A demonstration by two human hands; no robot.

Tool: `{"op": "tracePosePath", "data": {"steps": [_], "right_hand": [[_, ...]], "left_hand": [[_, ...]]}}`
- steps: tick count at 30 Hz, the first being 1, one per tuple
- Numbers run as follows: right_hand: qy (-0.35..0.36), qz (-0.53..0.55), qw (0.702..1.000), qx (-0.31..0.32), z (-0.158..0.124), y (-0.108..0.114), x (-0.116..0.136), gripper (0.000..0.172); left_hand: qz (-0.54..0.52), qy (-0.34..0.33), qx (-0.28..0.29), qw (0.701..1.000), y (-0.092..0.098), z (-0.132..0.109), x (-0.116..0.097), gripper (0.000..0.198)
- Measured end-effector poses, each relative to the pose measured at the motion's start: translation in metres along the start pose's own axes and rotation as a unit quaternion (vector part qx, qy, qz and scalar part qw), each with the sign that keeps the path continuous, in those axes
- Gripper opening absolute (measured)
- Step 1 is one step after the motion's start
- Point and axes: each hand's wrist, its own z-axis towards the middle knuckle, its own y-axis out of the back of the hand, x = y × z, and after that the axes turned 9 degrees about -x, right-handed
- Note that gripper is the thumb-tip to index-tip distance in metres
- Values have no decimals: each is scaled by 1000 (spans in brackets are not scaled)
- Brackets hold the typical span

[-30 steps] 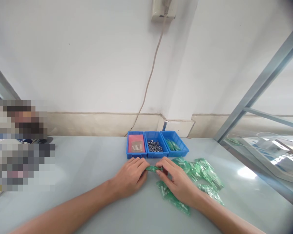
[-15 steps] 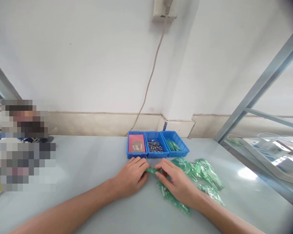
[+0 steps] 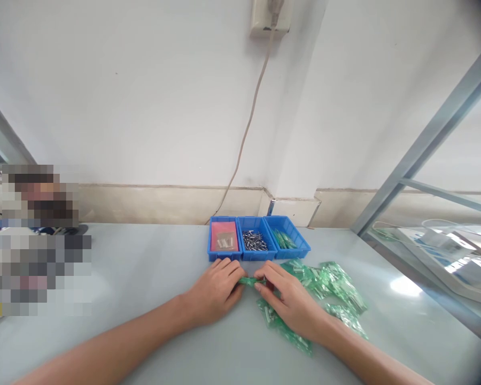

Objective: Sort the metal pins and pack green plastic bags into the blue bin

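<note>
Between my two hands is a small green plastic bag [image 3: 247, 281], stretched sideways just above or on the table. My left hand [image 3: 218, 289] pinches its left end, and my right hand [image 3: 282, 294] grips the right end between thumb and fingers. What the bag contains is hidden. Beside and partly under my right hand lie several green plastic bags [image 3: 342, 289] with small pale pieces inside. Just beyond my hands stand a blue bin with a pink card and a clear packet [image 3: 225, 241], a blue bin of small metal screw-like parts [image 3: 255, 241], and a blue bin with green pieces [image 3: 284, 239].
The grey table [image 3: 144, 256] reaches to a white wall. A cable [image 3: 248, 123] hangs from a wall socket [image 3: 270, 18]. At the right, a metal frame post [image 3: 425, 139] borders a surface with white equipment. Another person, blurred out, is at the far left.
</note>
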Motion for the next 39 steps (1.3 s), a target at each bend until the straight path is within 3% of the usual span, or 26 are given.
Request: {"op": "tracePosePath", "data": {"steps": [19, 39], "right_hand": [[-43, -6, 999, -13, -2, 0, 1, 15], [-19, -6, 1000, -9, 0, 2, 1, 15]], "left_hand": [[5, -4, 1, 1000, 0, 1, 0, 10], [11, -9, 0, 1000, 0, 1, 0, 11]]}}
